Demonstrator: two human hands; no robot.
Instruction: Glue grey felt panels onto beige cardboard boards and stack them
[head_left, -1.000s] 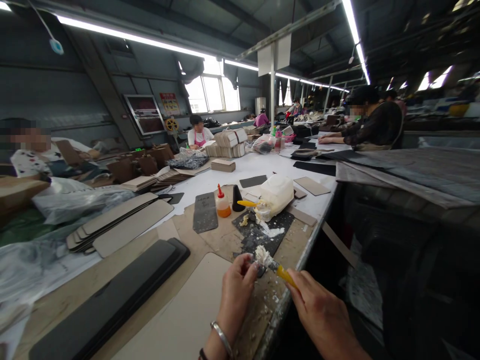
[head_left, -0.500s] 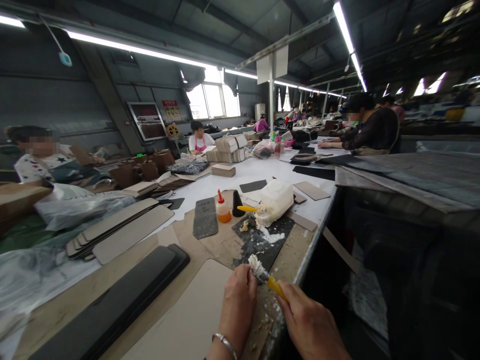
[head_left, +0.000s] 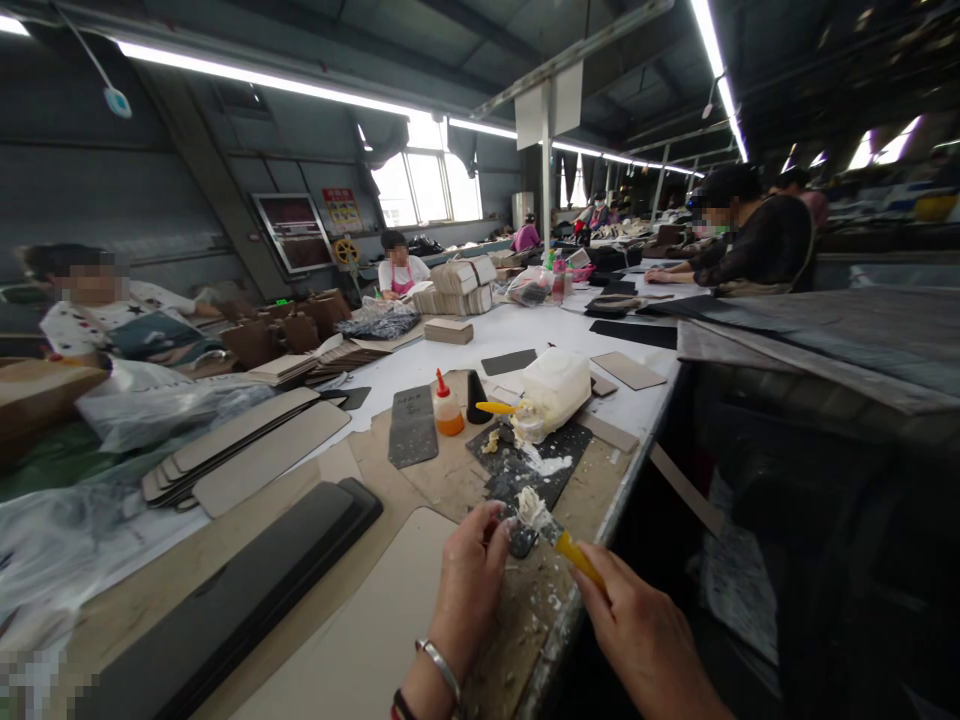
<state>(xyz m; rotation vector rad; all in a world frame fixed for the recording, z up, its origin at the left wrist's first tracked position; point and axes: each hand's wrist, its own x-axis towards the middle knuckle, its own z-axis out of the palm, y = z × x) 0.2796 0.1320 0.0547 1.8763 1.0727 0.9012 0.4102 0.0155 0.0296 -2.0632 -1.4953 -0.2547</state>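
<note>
My right hand [head_left: 637,615] grips the yellow handle of a glue brush [head_left: 576,555], whose head is caked with thick white paste and points up and left. Close beside that head is my left hand [head_left: 474,560], fingers partly curled and white residue on the tips, with a small gap between thumb and fingers and nothing visible in them. A beige panel [head_left: 360,620] lies flat beneath and left of my left wrist. Beyond the brush, a dark paste-smeared board [head_left: 559,485] holds white smears. A white plastic jug [head_left: 559,385] lies on its side there, a second yellow handle at its mouth.
A red-tipped bottle of orange liquid [head_left: 448,408] stands near a dark grey panel [head_left: 412,425]. Long black panels [head_left: 247,590] and stacked beige panels [head_left: 270,455] lie leftward. The table edge [head_left: 607,525] runs along the right. Co-workers sit around the table.
My left fingers have parted slightly and come away from the brush head. The brush and my right hand have shifted a little to the right. The view has turned slightly.
</note>
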